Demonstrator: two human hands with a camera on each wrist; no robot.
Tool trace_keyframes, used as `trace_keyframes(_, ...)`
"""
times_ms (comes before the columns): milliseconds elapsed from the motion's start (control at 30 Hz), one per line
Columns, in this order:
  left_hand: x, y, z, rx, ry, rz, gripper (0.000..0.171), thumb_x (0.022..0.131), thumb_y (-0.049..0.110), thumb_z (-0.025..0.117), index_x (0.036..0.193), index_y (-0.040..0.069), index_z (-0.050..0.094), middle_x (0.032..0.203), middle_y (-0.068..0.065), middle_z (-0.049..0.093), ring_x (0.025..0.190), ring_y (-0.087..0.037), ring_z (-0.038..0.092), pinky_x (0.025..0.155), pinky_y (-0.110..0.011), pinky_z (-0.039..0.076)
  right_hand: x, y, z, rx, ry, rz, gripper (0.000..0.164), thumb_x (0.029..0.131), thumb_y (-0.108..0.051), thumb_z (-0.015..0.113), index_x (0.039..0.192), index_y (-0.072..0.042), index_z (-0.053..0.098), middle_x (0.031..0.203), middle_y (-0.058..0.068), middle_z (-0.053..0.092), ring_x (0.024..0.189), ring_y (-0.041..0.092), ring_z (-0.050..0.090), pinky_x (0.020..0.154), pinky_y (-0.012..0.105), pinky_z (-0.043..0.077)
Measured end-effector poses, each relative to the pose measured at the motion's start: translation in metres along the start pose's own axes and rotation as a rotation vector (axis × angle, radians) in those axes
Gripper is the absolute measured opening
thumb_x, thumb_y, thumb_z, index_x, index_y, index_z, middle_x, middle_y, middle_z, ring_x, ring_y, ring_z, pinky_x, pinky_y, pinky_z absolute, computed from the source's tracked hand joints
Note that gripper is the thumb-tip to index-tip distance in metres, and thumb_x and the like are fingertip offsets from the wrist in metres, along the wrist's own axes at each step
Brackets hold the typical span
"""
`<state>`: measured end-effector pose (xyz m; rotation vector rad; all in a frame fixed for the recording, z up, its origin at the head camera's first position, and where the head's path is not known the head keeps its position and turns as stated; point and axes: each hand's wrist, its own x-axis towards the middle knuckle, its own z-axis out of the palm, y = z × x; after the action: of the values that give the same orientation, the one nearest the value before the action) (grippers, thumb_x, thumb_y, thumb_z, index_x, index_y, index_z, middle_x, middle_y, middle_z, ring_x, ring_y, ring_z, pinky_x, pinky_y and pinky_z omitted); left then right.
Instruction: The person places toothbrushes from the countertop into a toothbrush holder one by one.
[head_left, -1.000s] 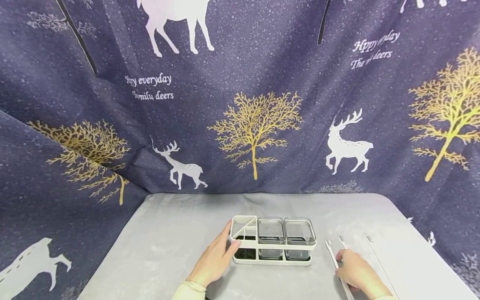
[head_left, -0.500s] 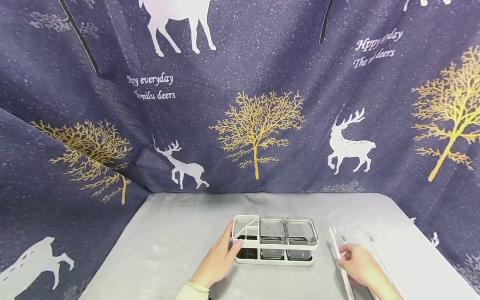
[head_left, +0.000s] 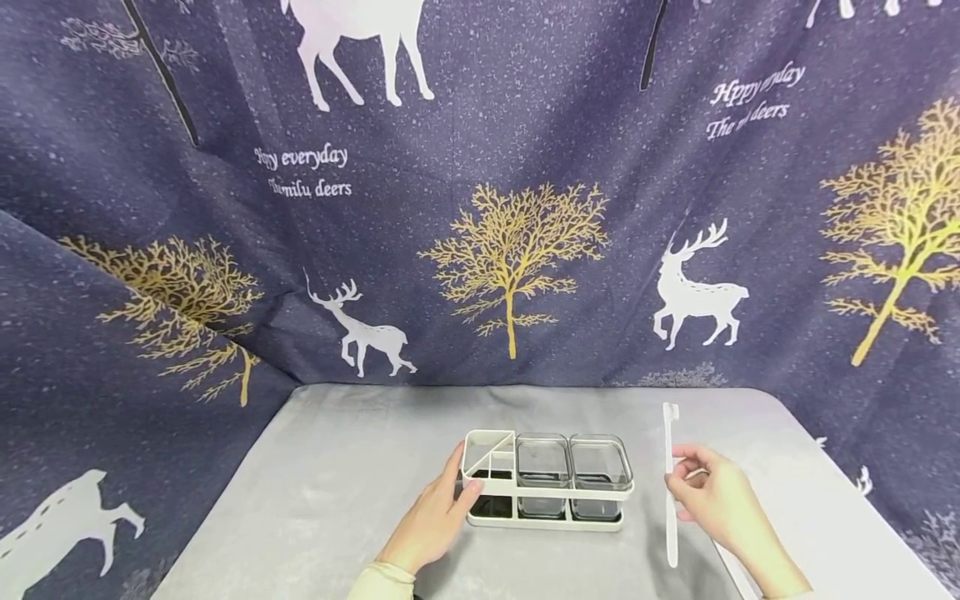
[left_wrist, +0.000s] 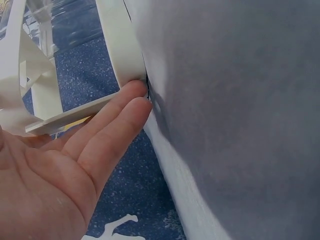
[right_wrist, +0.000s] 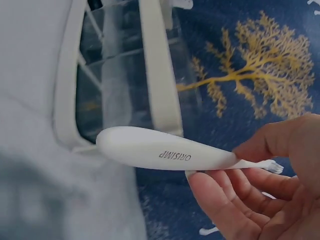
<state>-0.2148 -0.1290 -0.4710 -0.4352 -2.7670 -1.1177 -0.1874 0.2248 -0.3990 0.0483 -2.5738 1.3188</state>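
My right hand (head_left: 712,496) pinches a white toothbrush (head_left: 671,525) between thumb and fingertips, to the right of a white toothbrush holder (head_left: 551,526). The brush stands upright, bristles up; in the right wrist view its broad handle (right_wrist: 145,147) carries dark lettering. My left hand (head_left: 431,517) rests against the holder's left end, thumb over the front corner and fingers along the side. Two straight fingers touch the holder's base rim (left_wrist: 125,60) in the left wrist view. A divided compartment (head_left: 480,454) forms the holder's left part, beside two clear cups (head_left: 543,480).
Part of another white handle (head_left: 737,572) lies on the grey tabletop (head_left: 330,500) under my right wrist; my hand and forearm hide that area. A dark blue cloth (head_left: 480,150) printed with deer and trees hangs behind the table.
My right hand has lifted the toothbrush from the tabletop and turned it upright, bristles up. The left hand has stayed at the holder's left end.
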Motion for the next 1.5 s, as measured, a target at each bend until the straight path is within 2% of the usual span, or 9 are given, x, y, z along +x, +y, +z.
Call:
trace_keyframes(200, 0.002, 0.0, 0.001, -0.016, -0.022, -0.002, 0.064, 0.092, 0.058, 0.03, 0.146, 0.032, 0.007, 0.125, -0.007, 0.053, 0.115, -0.023, 0.048, 0.094, -0.047, 0.038, 0.001, -0.017, 0.0, 0.027, 0.059, -0.059, 0.026, 0.079, 0.003, 0.058, 0.105, 0.005, 0.056, 0.081, 0.01, 0.054, 0.062, 0.006, 0.057, 0.049, 0.026, 0.052)
trace_keyframes(333, 0.004, 0.0, 0.001, -0.016, -0.027, 0.005, 0.065, 0.091, 0.059, 0.028, 0.146, 0.032, 0.007, 0.125, -0.007, 0.053, 0.115, -0.023, 0.048, 0.094, -0.047, 0.038, 0.004, -0.023, -0.001, 0.036, 0.076, -0.098, 0.026, 0.08, 0.002, 0.059, 0.106, 0.004, 0.056, 0.082, 0.01, 0.055, 0.064, 0.005, 0.058, 0.05, 0.025, 0.052)
trace_keyframes(500, 0.005, 0.0, 0.001, -0.018, -0.033, 0.029, 0.065, 0.092, 0.057, 0.028, 0.147, 0.026, 0.009, 0.124, -0.007, 0.054, 0.113, -0.023, 0.049, 0.093, -0.047, 0.039, 0.006, -0.027, -0.001, 0.054, 0.082, -0.133, 0.026, 0.081, 0.002, 0.061, 0.107, 0.003, 0.056, 0.082, 0.01, 0.056, 0.065, 0.005, 0.059, 0.05, 0.026, 0.053)
trace_keyframes(733, 0.005, 0.001, 0.0, -0.019, -0.032, 0.029, 0.063, 0.093, 0.055, 0.031, 0.146, 0.032, 0.006, 0.131, -0.012, 0.048, 0.118, -0.025, 0.045, 0.096, -0.047, 0.035, 0.009, -0.032, 0.001, 0.072, 0.089, -0.157, 0.027, 0.081, 0.002, 0.062, 0.107, 0.003, 0.057, 0.081, 0.009, 0.056, 0.066, 0.005, 0.059, 0.052, 0.027, 0.053)
trace_keyframes(867, 0.006, 0.0, 0.0, -0.016, -0.026, 0.033, 0.063, 0.094, 0.053, 0.032, 0.146, 0.031, 0.006, 0.134, -0.012, 0.045, 0.12, -0.025, 0.043, 0.098, -0.046, 0.034, 0.011, -0.036, 0.004, 0.099, 0.102, -0.18, 0.025, 0.08, 0.003, 0.062, 0.105, 0.003, 0.057, 0.08, 0.01, 0.057, 0.066, 0.006, 0.059, 0.051, 0.026, 0.053)
trace_keyframes(1067, 0.007, -0.001, -0.001, -0.019, -0.031, 0.032, 0.064, 0.092, 0.057, 0.029, 0.146, 0.03, 0.006, 0.127, -0.01, 0.051, 0.116, -0.023, 0.047, 0.096, -0.045, 0.036, 0.014, -0.045, 0.01, 0.15, 0.099, -0.201, 0.024, 0.08, 0.005, 0.061, 0.103, 0.004, 0.057, 0.08, 0.013, 0.056, 0.067, 0.007, 0.06, 0.052, 0.028, 0.053)
trace_keyframes(1300, 0.005, -0.004, -0.001, -0.014, -0.038, 0.017, 0.065, 0.092, 0.058, 0.028, 0.146, 0.031, 0.006, 0.138, -0.01, 0.04, 0.123, -0.024, 0.039, 0.099, -0.045, 0.032, 0.016, -0.054, 0.021, 0.194, 0.109, -0.205, 0.021, 0.079, 0.007, 0.061, 0.1, 0.005, 0.056, 0.079, 0.014, 0.056, 0.067, 0.009, 0.061, 0.052, 0.028, 0.053)
trace_keyframes(1500, 0.004, -0.005, -0.001, -0.023, -0.038, 0.018, 0.065, 0.092, 0.058, 0.028, 0.146, 0.03, 0.006, 0.136, -0.011, 0.042, 0.122, -0.024, 0.04, 0.099, -0.046, 0.033, 0.018, -0.062, 0.03, 0.216, 0.108, -0.221, 0.021, 0.078, 0.008, 0.062, 0.098, 0.005, 0.055, 0.078, 0.014, 0.057, 0.065, 0.01, 0.061, 0.054, 0.03, 0.053)
